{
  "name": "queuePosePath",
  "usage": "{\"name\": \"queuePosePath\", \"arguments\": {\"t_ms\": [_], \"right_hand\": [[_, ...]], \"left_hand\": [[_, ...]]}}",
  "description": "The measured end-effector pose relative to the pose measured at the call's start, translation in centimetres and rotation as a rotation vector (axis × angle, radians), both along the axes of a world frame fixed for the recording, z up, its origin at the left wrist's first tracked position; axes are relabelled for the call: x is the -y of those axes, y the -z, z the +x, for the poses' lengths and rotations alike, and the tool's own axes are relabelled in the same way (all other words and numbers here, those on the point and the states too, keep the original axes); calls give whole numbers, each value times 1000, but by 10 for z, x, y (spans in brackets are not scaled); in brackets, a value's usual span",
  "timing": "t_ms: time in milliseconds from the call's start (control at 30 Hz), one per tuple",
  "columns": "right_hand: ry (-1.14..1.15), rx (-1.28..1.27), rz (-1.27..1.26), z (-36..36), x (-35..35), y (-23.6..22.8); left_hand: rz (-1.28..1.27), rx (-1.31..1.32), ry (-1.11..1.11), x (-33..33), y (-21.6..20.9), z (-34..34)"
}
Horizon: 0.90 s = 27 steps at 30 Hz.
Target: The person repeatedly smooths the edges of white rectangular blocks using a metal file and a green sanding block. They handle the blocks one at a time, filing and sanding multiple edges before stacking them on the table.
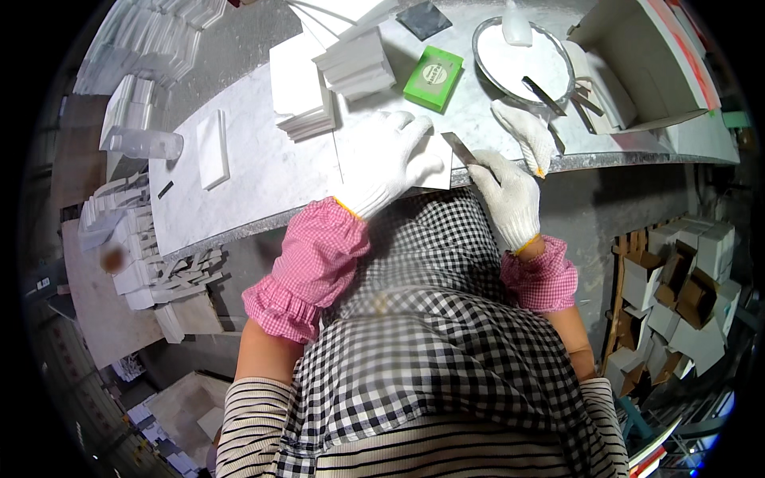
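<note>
My left hand (386, 159), in a white knitted glove, lies with its fingers spread on a thin white tile (436, 159) at the table's front edge. Most of that tile is hidden under the glove. To its right, my gloved right hand (506, 195) is closed around a flat metal scraper (458, 149), whose blade points up and left beside the tile's right edge. Behind my left hand stand a stack of white tiles (301, 88) and a tilted block of tiles (356, 65). A green box (433, 78) sits beyond my fingers, and a loose white glove (527, 131) rests near my right hand.
A round basin (478, 60) of white material holds a white bottle (517, 28), with dark-handled tools (544, 95) at its rim. An open cardboard box (669, 64) stands far right. Left are a clear bottle (147, 144) and a narrow white tile (213, 150). Cartons (673, 299) are stacked lower right.
</note>
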State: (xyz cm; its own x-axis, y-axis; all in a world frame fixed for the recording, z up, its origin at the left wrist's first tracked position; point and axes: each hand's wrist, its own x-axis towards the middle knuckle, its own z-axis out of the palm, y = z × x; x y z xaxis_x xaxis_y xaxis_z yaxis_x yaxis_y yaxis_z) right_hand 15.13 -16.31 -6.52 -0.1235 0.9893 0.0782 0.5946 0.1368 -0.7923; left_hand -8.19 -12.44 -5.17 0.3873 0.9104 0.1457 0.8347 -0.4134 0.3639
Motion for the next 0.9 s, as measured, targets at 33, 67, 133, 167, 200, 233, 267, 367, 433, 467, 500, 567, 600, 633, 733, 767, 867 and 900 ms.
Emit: {"name": "queuePosePath", "arguments": {"t_ms": [33, 67, 133, 167, 200, 233, 267, 367, 433, 467, 500, 567, 600, 633, 733, 767, 867, 900], "right_hand": [[-2, -1, -13, 0, 0, -1], [-7, 7, 1, -1, -1, 0], [-13, 25, 29, -2, -3, 3], [-21, 31, 35, -3, -4, 3], [-29, 36, 42, -4, -5, 4], [-37, 41, 48, -4, -5, 5], [-42, 45, 44, -5, -6, 5], [-48, 61, 34, -8, -7, 2], [-43, 78, 29, -10, -8, 0], [-42, 69, 45, -11, -8, 1], [-41, 61, 61, -11, -8, 3], [-43, 60, 69, -11, -8, 4], [-46, 67, 62, -11, -8, 3], [-48, 75, 54, -11, -8, 3], [-60, 96, 68, -11, -8, 2], [-59, 98, 76, -11, -8, 3], [-56, 104, 84, -11, -8, 3], [-55, 106, 77, -12, -8, 3]], "left_hand": [[24, -8, 8, 3, -3, 2], [47, -20, 12, 8, -6, 2], [-9, -59, 30, 11, -6, 2], [-4, -62, 25, 13, -5, 1], [0, -64, 20, 15, -4, 1], [5, -67, 16, 16, -4, 1], [-23, -72, 8, 16, -4, 2], [-69, -77, -9, 16, -6, 3], [-51, -69, -11, 16, -3, 3], [-52, -60, -13, 16, -3, 2], [-54, -52, -16, 16, -3, 2], [-73, -47, -20, 15, -4, 2], [-91, -50, -21, 15, -5, 2], [-108, -54, -22, 15, -5, 3], [-92, -47, -21, 16, -4, 2], [-92, -48, -24, 16, -3, 2], [-95, -51, -27, 16, -2, 1], [-97, -54, -26, 15, -1, 1]]}}
